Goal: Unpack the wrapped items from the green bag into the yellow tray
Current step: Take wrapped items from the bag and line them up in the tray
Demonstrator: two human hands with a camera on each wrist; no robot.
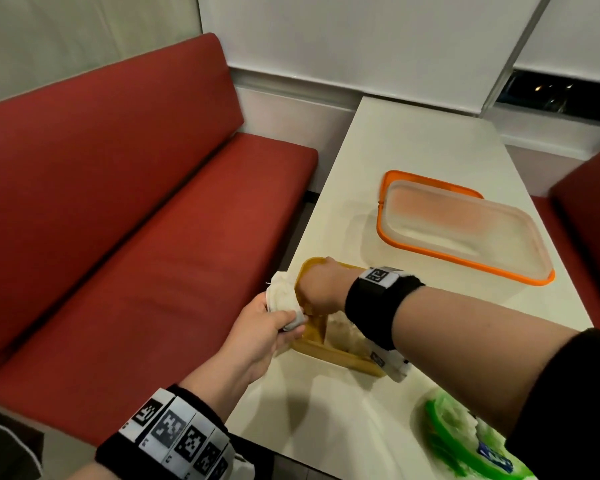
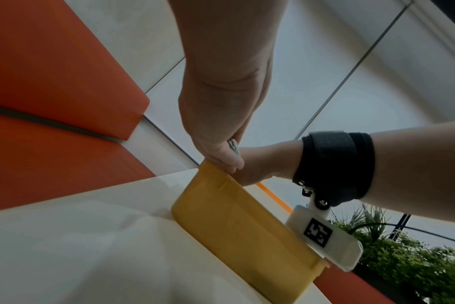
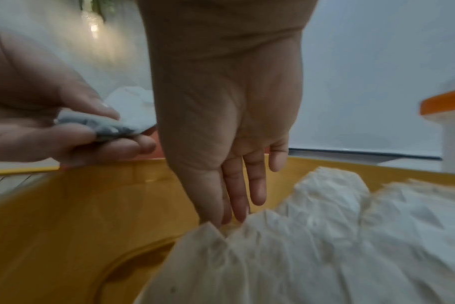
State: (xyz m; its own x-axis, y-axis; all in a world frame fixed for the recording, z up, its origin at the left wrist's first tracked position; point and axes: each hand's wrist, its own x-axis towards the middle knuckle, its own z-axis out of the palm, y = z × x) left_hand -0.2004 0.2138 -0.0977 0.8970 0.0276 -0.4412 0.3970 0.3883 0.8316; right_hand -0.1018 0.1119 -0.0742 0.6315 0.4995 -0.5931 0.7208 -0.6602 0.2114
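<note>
Left hand (image 1: pixel 257 327) fingers pinch wrapped item (image 1: pixel 284 299) beside yellow tray (image 2: pixel 237 222) | right hand (image 3: pixel 229 115) fingers straight, touching wrapped bundle (image 3: pixel 312 246) inside

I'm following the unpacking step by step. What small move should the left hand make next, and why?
Probably carry the wrapped item over the yellow tray's rim and lower it in: the left hand pinches it just outside, while the right hand reaches into the tray.

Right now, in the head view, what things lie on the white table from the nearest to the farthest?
Green bag → yellow tray, with the right hand in it → clear container with orange rim.
</note>
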